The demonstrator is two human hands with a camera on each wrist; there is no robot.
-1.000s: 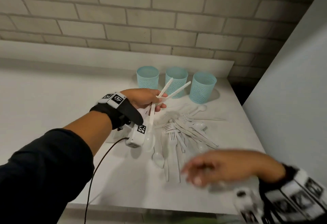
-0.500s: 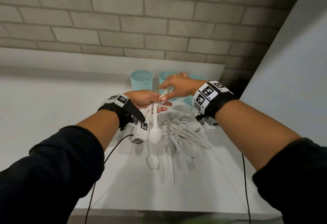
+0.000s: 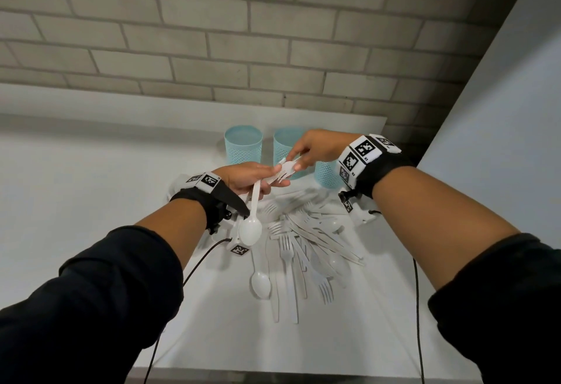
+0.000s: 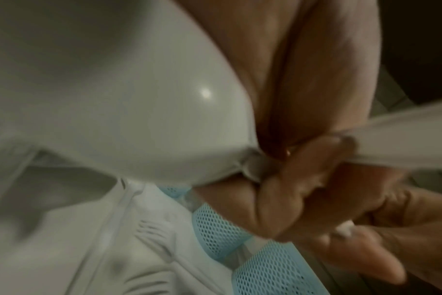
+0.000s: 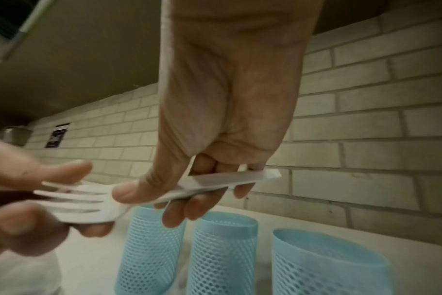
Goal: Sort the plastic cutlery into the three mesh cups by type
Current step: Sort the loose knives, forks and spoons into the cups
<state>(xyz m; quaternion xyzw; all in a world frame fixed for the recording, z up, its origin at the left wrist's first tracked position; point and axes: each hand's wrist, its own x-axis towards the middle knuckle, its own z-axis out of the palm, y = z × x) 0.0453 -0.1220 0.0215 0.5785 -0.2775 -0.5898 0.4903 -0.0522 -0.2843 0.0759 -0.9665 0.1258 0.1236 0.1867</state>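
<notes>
Fork (image 5: 88, 205) sits up in the air between both hands, right hand (image 3: 318, 146) pinching its handle, left hand (image 3: 249, 177) gripping the tines end plus a spoon (image 3: 250, 228) hanging bowl-down. Three mesh cups (image 3: 243, 149) line the tabletop's (image 3: 212, 338) far edge, just behind. Loose cutlery pile (image 3: 306, 247) lies mid-tabletop, toward the right edge.

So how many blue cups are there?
3. They stand in a row at the back of the white table: the left cup, the middle cup partly behind the right hand, and the right cup below that wrist.
</notes>
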